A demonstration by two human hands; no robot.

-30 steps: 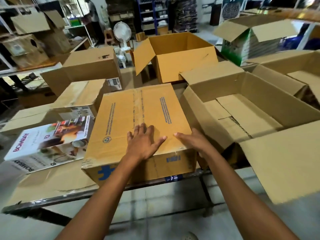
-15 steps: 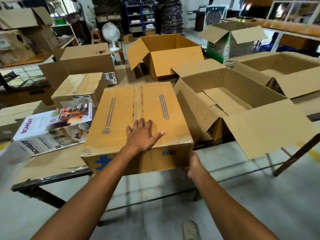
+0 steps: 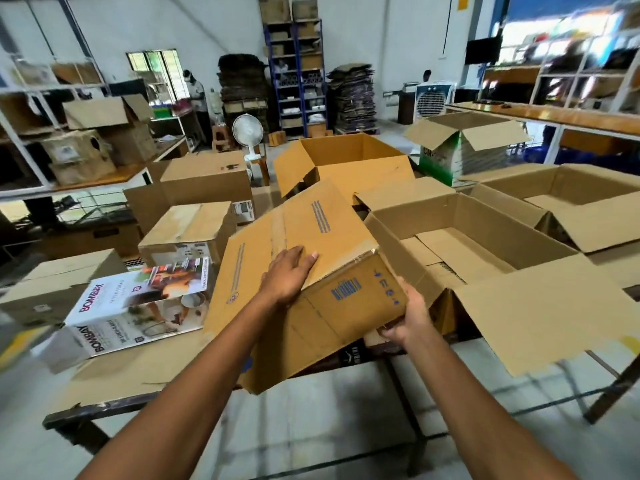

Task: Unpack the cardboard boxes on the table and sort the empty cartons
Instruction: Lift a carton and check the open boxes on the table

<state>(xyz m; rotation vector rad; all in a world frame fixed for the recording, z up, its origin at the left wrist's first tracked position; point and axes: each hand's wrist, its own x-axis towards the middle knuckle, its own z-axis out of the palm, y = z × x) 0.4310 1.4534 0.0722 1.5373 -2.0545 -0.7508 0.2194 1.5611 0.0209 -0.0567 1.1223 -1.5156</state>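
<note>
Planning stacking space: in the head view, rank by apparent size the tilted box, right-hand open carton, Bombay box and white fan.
Largest first:
open carton
tilted box
Bombay box
white fan
The fan stands far back, so its true size is unsure.

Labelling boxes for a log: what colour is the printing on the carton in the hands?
Blue print on the brown carton, clearest in the head view.

Reaches forward with both arms. Lays left hand (image 3: 289,275) flat on the box (image 3: 343,306) top, fingers straight. Grips its lower corner with right hand (image 3: 403,315), fingers curled underneath.
</note>
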